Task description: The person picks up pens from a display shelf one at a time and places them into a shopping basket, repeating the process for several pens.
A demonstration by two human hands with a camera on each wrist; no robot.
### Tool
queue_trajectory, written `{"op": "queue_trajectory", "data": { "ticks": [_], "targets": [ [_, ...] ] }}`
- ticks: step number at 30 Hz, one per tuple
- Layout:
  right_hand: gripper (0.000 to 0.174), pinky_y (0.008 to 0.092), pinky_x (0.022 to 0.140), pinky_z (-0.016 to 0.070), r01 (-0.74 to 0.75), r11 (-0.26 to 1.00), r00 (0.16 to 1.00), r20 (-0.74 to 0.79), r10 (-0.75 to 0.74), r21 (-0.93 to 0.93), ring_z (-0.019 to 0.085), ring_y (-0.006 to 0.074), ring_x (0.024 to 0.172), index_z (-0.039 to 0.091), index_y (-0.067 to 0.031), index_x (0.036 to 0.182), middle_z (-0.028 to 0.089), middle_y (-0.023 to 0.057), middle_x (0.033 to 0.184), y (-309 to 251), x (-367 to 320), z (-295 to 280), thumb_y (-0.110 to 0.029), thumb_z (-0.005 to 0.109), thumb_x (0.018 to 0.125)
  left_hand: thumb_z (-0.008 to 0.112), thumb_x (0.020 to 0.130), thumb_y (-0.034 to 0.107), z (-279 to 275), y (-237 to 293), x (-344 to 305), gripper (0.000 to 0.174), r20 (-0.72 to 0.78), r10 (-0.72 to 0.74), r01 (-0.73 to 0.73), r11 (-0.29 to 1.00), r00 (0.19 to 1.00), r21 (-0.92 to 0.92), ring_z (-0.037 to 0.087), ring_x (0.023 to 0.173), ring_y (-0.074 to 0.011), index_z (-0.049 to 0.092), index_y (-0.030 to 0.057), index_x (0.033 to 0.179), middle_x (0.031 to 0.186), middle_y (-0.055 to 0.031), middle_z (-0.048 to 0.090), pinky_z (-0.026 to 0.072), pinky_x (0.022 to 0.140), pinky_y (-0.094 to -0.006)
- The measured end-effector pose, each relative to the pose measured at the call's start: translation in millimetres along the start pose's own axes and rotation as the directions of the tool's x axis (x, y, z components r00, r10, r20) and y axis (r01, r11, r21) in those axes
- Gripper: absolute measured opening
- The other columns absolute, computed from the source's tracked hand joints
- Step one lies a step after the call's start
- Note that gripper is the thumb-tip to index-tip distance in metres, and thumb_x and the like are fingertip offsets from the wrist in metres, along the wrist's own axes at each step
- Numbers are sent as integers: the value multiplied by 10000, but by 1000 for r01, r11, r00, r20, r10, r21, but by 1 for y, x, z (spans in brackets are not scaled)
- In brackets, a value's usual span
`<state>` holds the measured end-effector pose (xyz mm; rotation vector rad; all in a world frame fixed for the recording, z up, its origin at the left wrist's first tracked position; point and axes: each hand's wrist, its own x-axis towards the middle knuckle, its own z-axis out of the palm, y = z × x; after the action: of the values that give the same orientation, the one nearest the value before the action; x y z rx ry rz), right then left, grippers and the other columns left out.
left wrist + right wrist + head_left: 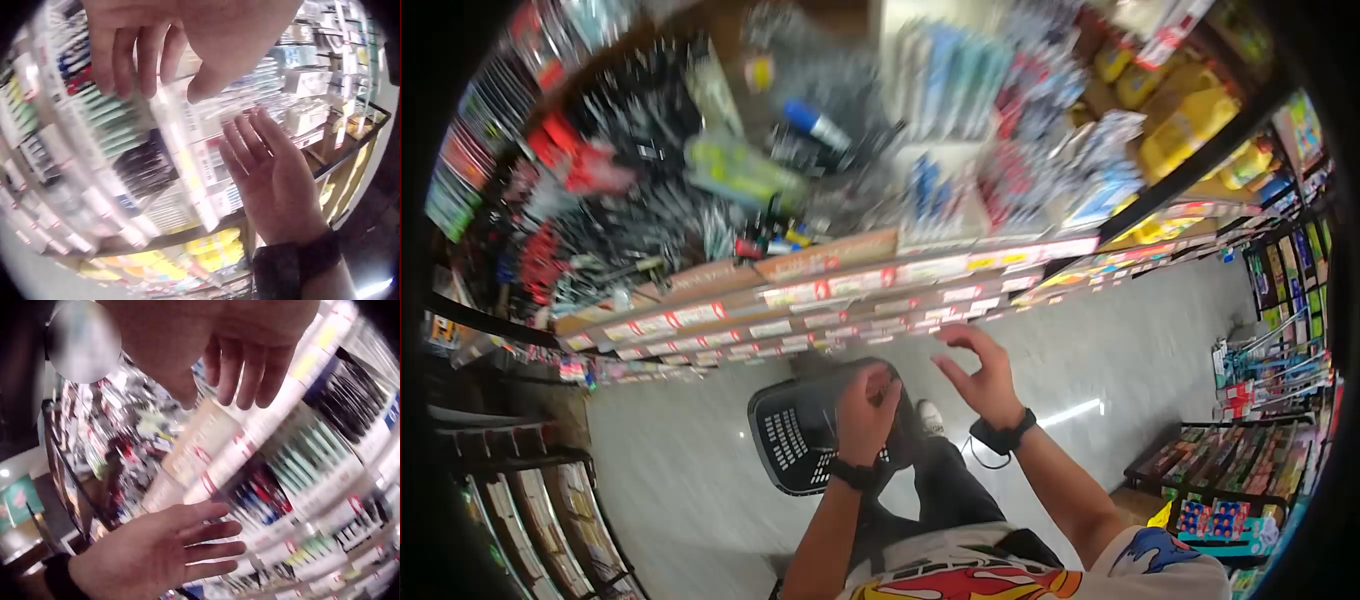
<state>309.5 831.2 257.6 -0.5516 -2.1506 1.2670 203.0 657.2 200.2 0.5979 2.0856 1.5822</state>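
Both hands hang in the air in front of a store shelf, with nothing held in either. In the head view the left hand [866, 412] is over a black basket [785, 440], its fingers loosely bent. Farther right, the right hand [985, 375] has its thumb and fingers curved apart with a gap between them. The left wrist view shows the left hand [194, 37] at the top and the right hand [275, 181] below it, fingers spread. In the right wrist view the right hand [231, 344] is at the top, the left hand [162, 550] below.
Shelves of small packaged goods [950, 80] curve across the top, with price labels [820, 290] along their edges. Yellow packages [1190, 130] lie at the upper right. A lower rack [1220, 460] stands at right, another [540, 510] at left. Grey floor [680, 450] surrounds the basket.
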Motion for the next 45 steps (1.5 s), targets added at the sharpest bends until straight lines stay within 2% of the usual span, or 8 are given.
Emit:
{"op": "queue_trajectory", "data": {
  "ticks": [4, 6, 10, 14, 26, 32, 38, 45],
  "targets": [
    [358, 310, 858, 580, 116, 976, 977, -199, -79, 185, 695, 197, 1042, 642, 0, 1208, 712, 101, 1135, -60, 77, -63, -49, 766, 876, 717, 907, 54, 37, 122, 57, 251, -141, 336, -322, 940, 931, 112, 690, 936, -153, 665, 1, 1147, 1079, -98, 722, 560, 822, -297],
    [350, 322, 821, 583, 115, 976, 978, -195, -78, 186, 717, 216, 1002, 637, 13, 1217, 715, 134, 1125, -71, 115, -83, -67, 745, 894, 734, 885, 97, 52, 173, 81, 288, -169, 224, -235, 971, 960, -52, 711, 818, -233, 685, -18, 1145, 995, -144, 731, 555, 778, -340],
    [372, 383, 786, 572, 114, 993, 990, -82, -110, 37, 726, 308, 944, 627, 33, 1227, 707, 229, 1074, -62, 167, -86, -101, 724, 895, 704, 874, 78, 85, 171, 133, 178, -272, 365, -361, 930, 890, 67, 732, 796, -226, 736, -23, 1017, 907, -159, 758, 561, 731, -348],
    [341, 479, 793, 523, 266, 957, 964, 9, -267, -120, 667, 443, 839, 662, 42, 1163, 695, 269, 912, -47, 192, -75, -127, 718, 872, 723, 881, 110, 97, 181, 133, 176, -381, 254, -219, 966, 889, 134, 729, 743, -206, 766, -30, 980, 847, -154, 764, 555, 706, -329],
    [208, 326, 639, 573, 322, 945, 939, -149, -310, 62, 748, 241, 752, 728, 4, 976, 742, 144, 843, -103, 169, -117, -116, 810, 828, 747, 882, 119, 109, 178, 114, 229, -432, 305, -323, 946, 849, 34, 747, 816, -256, 750, -18, 1066, 958, -173, 759, 565, 754, -350],
    [197, 266, 636, 560, 160, 952, 985, -111, -135, 261, 733, 143, 717, 724, 0, 981, 750, 93, 829, -123, 123, -112, -109, 813, 843, 742, 889, 97, 77, 194, 61, 198, -236, 441, -431, 897, 866, 93, 734, 889, -262, 734, -10, 1055, 993, -159, 746, 548, 783, -347],
    [190, 224, 612, 517, -286, 915, 913, 370, 170, 284, 671, 74, 716, 700, 1, 1055, 730, 46, 868, -75, 56, -37, -49, 769, 885, 749, 897, 91, 13, 66, -19, 177, -41, 60, -60, 998, 997, -6, 733, 870, -209, 735, 11, 1054, 984, -130, 741, 563, 791, -308],
    [209, 285, 692, 593, -697, 706, 629, 580, 518, 125, 702, 125, 817, 683, 23, 1119, 724, 76, 923, 84, -99, 169, -69, 717, 934, 735, 899, 131, -62, -147, -83, 203, 255, -390, 422, 902, 885, -87, 711, 809, -144, 728, -14, 1040, 888, -91, 751, 552, 739, -286]
  ]
}}
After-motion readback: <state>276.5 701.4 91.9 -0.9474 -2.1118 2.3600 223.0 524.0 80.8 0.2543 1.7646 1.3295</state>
